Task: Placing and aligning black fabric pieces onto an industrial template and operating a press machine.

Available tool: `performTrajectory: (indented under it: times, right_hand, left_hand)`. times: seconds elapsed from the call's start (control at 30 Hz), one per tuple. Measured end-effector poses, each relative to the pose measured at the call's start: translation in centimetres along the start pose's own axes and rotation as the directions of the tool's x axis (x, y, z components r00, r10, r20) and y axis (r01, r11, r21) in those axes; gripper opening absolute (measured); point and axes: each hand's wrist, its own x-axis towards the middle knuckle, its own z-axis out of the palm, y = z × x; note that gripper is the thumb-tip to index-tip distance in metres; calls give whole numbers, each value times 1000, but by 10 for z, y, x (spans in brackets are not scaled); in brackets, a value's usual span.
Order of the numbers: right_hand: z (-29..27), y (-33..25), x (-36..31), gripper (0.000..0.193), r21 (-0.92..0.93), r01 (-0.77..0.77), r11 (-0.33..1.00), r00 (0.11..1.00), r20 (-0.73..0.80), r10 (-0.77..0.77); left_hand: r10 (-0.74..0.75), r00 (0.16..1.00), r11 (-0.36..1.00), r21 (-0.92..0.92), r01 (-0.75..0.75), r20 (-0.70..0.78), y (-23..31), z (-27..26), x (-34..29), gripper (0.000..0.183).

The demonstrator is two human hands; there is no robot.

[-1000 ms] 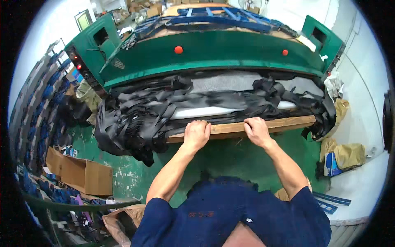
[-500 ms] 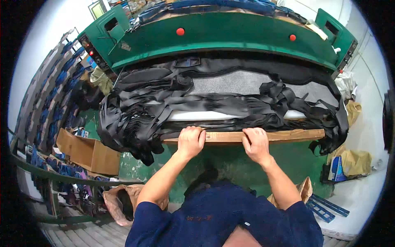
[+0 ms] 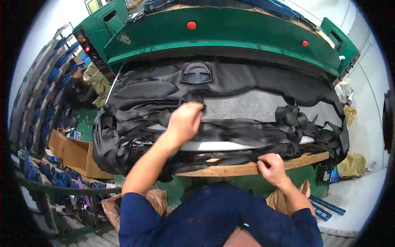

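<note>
My left hand [image 3: 184, 122] reaches over the heaped black strips of sheet material [image 3: 236, 129], its fingers curled against a dark clump beside the grey patch. What its fingertips hold is hidden. My right hand [image 3: 273, 168] grips the near edge of a long wooden board [image 3: 222, 169] in front of the heap, thumb and fingers bent over it. Farther back, a dark curved frame with a crossbar [image 3: 196, 74] lies on smooth black sheet material [image 3: 247, 74]. Beyond the left hand shows the grey textured surface [image 3: 242, 105], and a white strip [image 3: 226, 146] lies nearer me.
A green machine beam [image 3: 247, 31] with red knobs spans the back. To the left stand an open cardboard box [image 3: 72, 154] and a rack of dark blue and grey pieces [image 3: 45, 94]. Sacks [image 3: 352, 164] and blue frames [image 3: 325, 208] lie at the right.
My left hand has left the wooden board and moved forward over the black strips. The right hand stays at the board. More of the black sheet and the dark frame shows now.
</note>
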Motion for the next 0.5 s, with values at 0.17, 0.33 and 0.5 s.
performTrajectory:
  times: [0.17, 0.33, 0.5]
  right_hand:
    - [10, -49, 169, 10, 45, 228, 973, 973, 14, -229]
    - [107, -39, 326, 27, 83, 142, 986, 968, 199, -156]
    - [183, -28, 398, 35, -241, 193, 951, 950, 289, -119]
  left_hand:
    - [-1, 998, 994, 107, -6, 67, -131, 6, 71, 24]
    - [-12, 978, 988, 155, -20, 208, -180, 41, 83, 16]
    - [-32, 946, 983, 182, -30, 324, -183, 38, 80, 20]
